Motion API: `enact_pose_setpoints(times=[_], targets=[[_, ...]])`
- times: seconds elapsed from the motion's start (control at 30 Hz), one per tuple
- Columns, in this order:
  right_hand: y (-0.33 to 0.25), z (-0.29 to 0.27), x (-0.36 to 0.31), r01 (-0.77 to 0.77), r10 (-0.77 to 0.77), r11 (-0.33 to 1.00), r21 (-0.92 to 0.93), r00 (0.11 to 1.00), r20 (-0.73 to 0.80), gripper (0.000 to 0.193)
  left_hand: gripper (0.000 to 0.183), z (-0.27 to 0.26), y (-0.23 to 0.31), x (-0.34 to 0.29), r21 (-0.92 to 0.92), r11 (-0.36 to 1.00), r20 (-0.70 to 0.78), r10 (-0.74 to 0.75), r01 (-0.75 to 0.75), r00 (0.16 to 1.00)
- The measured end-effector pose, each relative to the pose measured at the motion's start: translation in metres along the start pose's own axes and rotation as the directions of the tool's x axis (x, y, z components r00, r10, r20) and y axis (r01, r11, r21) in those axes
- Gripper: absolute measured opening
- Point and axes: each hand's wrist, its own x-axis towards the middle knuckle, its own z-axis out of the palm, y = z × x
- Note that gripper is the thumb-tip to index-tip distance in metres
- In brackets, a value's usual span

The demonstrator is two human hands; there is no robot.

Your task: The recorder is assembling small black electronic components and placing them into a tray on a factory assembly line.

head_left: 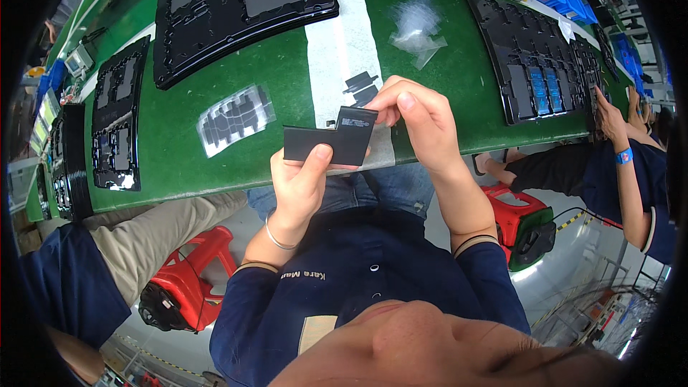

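Holding black L-shaped piece (333, 142) in left grip (297, 185), over six o'clock edge of tabletop (172, 136). At its two o'clock corner, with right grip (432, 125) curled; cannot tell whether pinching it.

From here, most of the left hand (297, 188) is hidden behind the black L-shaped piece (326, 147), whose print (354, 123) is too small to read; beyond that piece, the tray stack's (229, 46) far end is cut off.

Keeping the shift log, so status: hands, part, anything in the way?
Left hand gripping black L-shaped part. Right hand at its upper right corner. Dark pieces just beyond, on pale strip.
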Motion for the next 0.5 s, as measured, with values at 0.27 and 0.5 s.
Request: enact_pose_setpoints(times=[0.27, 0.5], targets=[[0.003, -0.003, -0.002, -0.037, 0.051, 0.988, -0.151, 0.995, 0.088, 0.011, 0.026, 0.003, -0.003, -0.003, 0.038, 0.999, -0.028, 0.03, -0.029, 0.999], [-0.005, -0.004, 0.003, -0.266, 0.246, 0.947, 0.178, 0.961, 0.127, 0.014, 0.026, 0.003, 0.001, -0.006, 0.018, 1.0, 0.02, -0.018, 0.018, 1.0]])
